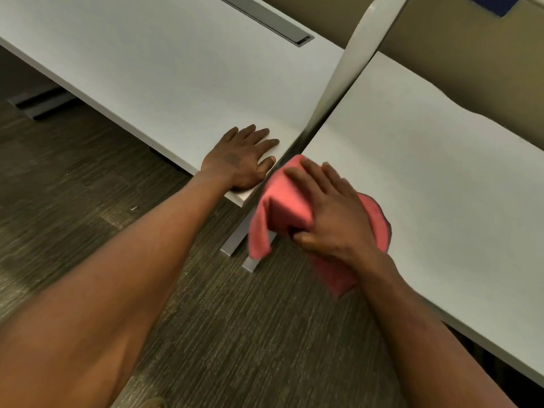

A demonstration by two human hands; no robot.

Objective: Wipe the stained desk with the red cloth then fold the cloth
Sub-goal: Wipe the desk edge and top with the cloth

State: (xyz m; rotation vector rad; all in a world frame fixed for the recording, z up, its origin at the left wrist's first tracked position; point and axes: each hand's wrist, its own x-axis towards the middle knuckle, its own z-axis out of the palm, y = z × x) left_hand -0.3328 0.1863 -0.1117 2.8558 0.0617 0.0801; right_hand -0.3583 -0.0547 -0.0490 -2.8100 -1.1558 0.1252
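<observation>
Two bare hands work at white tables: the left hand [240, 160] lies flat, fingers spread, on one table [164, 72], while the right hand [332, 207] presses a red cloth [290, 206], thumb pinching it, over the neighbouring table's [426, 160] near corner.

Red cloth [290, 206] is bunched up at the near left corner of the right white desk [426, 160], part draping off the edge; no stains visible on that desk
</observation>
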